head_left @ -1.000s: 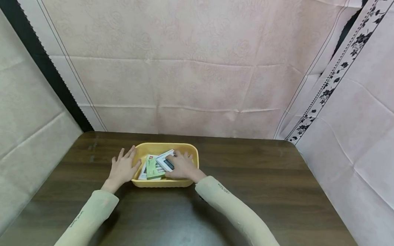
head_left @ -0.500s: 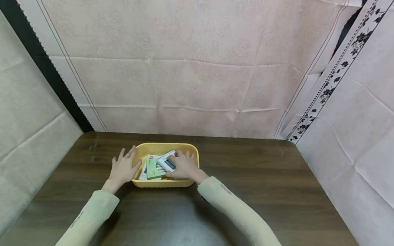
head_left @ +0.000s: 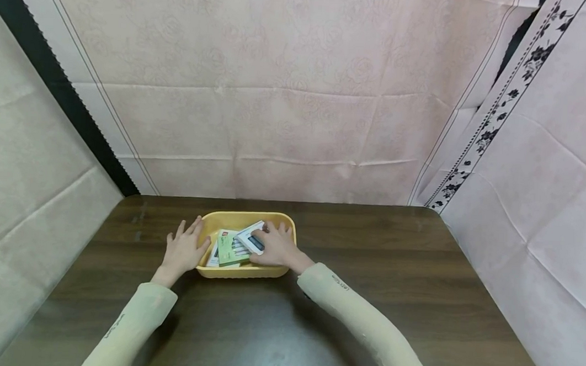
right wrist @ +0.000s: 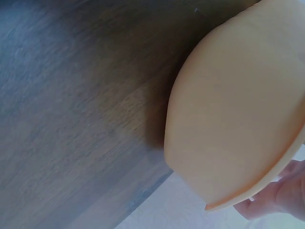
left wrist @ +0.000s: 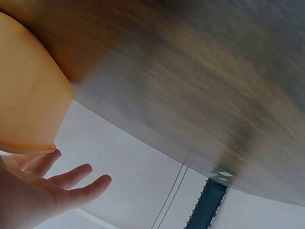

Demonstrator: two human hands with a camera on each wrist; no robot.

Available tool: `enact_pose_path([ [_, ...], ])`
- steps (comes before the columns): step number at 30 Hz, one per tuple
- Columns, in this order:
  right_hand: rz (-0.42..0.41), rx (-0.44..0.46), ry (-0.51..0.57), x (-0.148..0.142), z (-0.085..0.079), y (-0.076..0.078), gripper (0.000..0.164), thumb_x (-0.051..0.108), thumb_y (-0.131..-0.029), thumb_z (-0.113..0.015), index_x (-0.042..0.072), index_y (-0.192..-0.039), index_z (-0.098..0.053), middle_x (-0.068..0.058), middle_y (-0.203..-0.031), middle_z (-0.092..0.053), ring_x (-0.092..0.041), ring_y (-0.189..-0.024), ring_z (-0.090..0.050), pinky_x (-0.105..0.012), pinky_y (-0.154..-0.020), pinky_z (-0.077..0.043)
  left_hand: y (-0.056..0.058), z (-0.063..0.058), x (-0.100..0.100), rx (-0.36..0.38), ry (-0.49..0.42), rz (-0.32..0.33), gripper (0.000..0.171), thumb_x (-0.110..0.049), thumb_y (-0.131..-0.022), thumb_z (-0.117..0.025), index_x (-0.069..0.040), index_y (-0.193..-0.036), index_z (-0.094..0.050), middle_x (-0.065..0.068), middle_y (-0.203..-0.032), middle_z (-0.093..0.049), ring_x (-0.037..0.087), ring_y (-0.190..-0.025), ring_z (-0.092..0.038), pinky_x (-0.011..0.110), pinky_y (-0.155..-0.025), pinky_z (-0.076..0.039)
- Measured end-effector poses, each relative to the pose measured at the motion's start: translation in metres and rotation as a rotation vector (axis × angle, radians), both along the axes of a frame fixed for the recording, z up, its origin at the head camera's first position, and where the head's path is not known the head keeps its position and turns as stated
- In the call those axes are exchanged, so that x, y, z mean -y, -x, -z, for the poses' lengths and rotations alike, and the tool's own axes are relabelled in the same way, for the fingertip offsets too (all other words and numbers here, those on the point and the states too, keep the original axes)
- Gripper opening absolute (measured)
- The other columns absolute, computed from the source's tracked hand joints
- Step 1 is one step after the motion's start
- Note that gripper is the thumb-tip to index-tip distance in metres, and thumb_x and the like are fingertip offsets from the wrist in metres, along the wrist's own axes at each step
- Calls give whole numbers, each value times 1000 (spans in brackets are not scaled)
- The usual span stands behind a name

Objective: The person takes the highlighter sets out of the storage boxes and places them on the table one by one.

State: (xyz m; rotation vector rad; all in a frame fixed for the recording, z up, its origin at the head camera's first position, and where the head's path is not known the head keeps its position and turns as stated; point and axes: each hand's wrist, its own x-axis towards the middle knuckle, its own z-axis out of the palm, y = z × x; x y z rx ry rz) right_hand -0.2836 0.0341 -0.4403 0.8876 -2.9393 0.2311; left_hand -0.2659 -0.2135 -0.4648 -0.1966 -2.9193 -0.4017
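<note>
A yellow plastic basket (head_left: pixel 240 275) stands on the table and holds several small flat boxes. My left hand (head_left: pixel 182 252) rests at its left rim with the fingers spread; the left wrist view shows those fingers by the basket's outer wall (left wrist: pixel 33 90). Inside the basket, my right hand (head_left: pixel 277 247) grips a white box with a dark blue picture (head_left: pixel 250 236), which lies tilted over a green box (head_left: pixel 231 248). Another white box (head_left: pixel 213 258) shows partly beneath the green one. From the right wrist, the basket's wall hides the boxes and most of the fingers.
The dark wooden table (head_left: pixel 367 275) extends to both sides and in front of the basket. Pale patterned cloth (head_left: pixel 297 95) hangs behind the table's far edge, with further cloth at left and right.
My right hand has shifted slightly to the right with the white box, uncovering more of the green box. The left hand and the basket have stayed in place.
</note>
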Motion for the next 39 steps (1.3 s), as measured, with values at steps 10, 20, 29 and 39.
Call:
enact_pose_path([
  [10, -17, -46, -12, -5, 0, -2, 58, 53, -71, -56, 29, -123, -51, -5, -119, -46, -30, -95, -44, -46, -78, -32, 1, -1, -1, 11, -5, 5, 57, -35, -92, -38, -4, -139, -29, 16, -145, -27, 48, -129, -20, 72, -92, -19],
  [20, -20, -39, 16, -8, -4, -7, 58, 51, -71, -59, 28, -124, -51, -5, -121, -44, -28, -97, -39, -48, -81, -31, 1, -2, -1, 22, -3, 2, 57, -36, -92, -37, -4, -139, -28, 16, -146, -26, 48, -130, -20, 71, -93, -19],
  [29, -21, -68, 25, -13, -5, -7, 57, 51, -71, -59, 28, -122, -52, -6, -119, -46, -31, -99, -40, -51, -79, -32, 0, -2, 0, 21, -6, 1, 57, -36, -93, -37, -4, -139, -28, 16, -145, -26, 48, -130, -20, 71, -93, -19],
  [39, -35, -69, 69, -19, -8, -11, 56, 47, -71, -60, 27, -123, -52, -6, -120, -47, -33, -101, -41, -50, -78, -32, 0, 0, 0, 13, -23, 0, 56, -35, -92, -38, -4, -138, -29, 16, -146, -26, 48, -129, -20, 72, -92, -19],
])
